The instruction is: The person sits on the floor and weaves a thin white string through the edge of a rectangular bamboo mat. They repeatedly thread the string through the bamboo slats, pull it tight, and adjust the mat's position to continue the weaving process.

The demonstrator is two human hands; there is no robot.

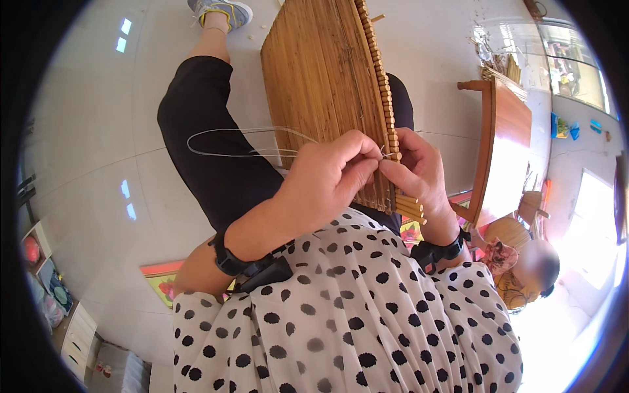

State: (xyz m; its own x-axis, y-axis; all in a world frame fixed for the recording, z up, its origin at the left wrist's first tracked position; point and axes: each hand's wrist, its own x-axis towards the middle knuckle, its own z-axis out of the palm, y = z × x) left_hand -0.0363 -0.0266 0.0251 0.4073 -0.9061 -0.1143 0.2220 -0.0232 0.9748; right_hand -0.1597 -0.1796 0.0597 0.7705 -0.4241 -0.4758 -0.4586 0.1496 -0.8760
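A panel of brown wooden or bamboo strips (321, 72) lies across my lap, with a row of short round sticks (382, 78) along its right edge. My left hand (331, 167) is pinched at that edge, close to its near end. A pale looped cord or wire (223, 131) trails leftward from behind this hand. My right hand (419, 167) is closed around the edge from the other side, thumb and fingers meeting near a small knot of strand (386, 154). Several loose round sticks (410, 208) poke out just below the right hand. The fingertips hide most of the strand between them.
At the right stands a reddish-brown wooden table (504, 144) with a bundle of thin sticks (514, 72) beside it. Another person (524, 275) sits at the lower right. Shelves and a white cabinet (78, 334) line the lower left. Pale tiles (98, 118) cover the floor.
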